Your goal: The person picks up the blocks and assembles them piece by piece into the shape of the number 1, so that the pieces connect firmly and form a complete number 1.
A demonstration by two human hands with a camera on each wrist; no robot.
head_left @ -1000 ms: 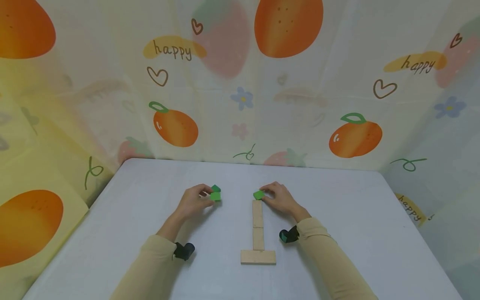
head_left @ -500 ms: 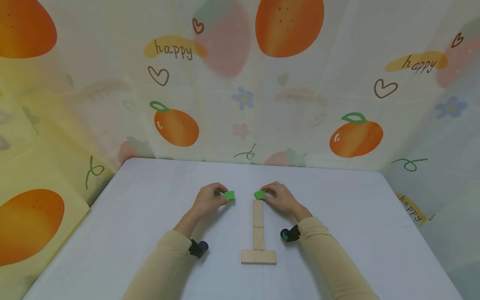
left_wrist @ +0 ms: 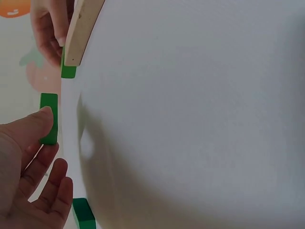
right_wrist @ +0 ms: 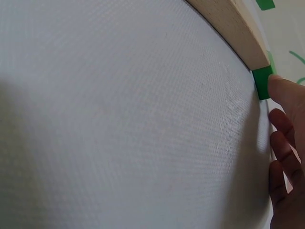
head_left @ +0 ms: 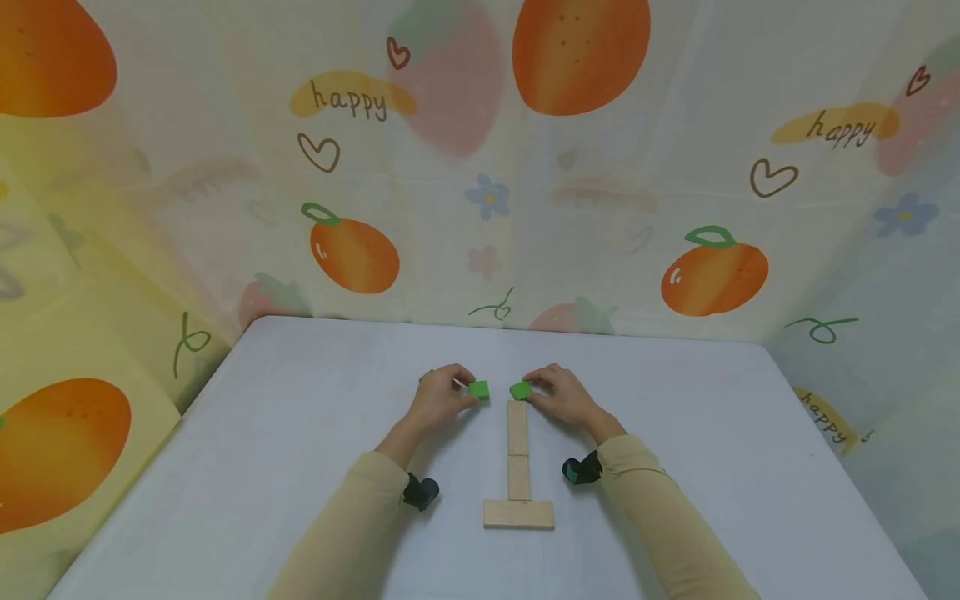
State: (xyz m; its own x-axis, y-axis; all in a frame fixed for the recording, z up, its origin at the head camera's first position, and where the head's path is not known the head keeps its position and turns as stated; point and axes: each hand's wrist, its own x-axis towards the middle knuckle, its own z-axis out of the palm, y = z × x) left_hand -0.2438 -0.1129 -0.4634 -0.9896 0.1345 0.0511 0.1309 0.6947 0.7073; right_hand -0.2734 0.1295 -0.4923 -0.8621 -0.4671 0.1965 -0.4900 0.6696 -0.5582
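My left hand (head_left: 441, 398) pinches a small green block (head_left: 479, 390) between thumb and fingers; the left wrist view shows this green block (left_wrist: 49, 101) held off the table. Across a narrow gap, my right hand (head_left: 561, 395) pinches a second green block (head_left: 521, 390) at the far end of a row of wooden blocks. In the right wrist view this green block (right_wrist: 262, 82) meets the wooden block's end (right_wrist: 238, 36). Two planks, the far one (head_left: 517, 427) and the near one (head_left: 519, 477), lie end to end, above a crosswise plank (head_left: 519, 515).
A third green block (left_wrist: 84, 213) sits on the table below my left hand in the left wrist view; the head view mostly hides it. The white table (head_left: 300, 417) ends at a fruit-printed cloth (head_left: 450, 242) at the back.
My left hand has carried its green block rightward, away from the third green block and closer to the row. The right hand stays on its block at the row's end.
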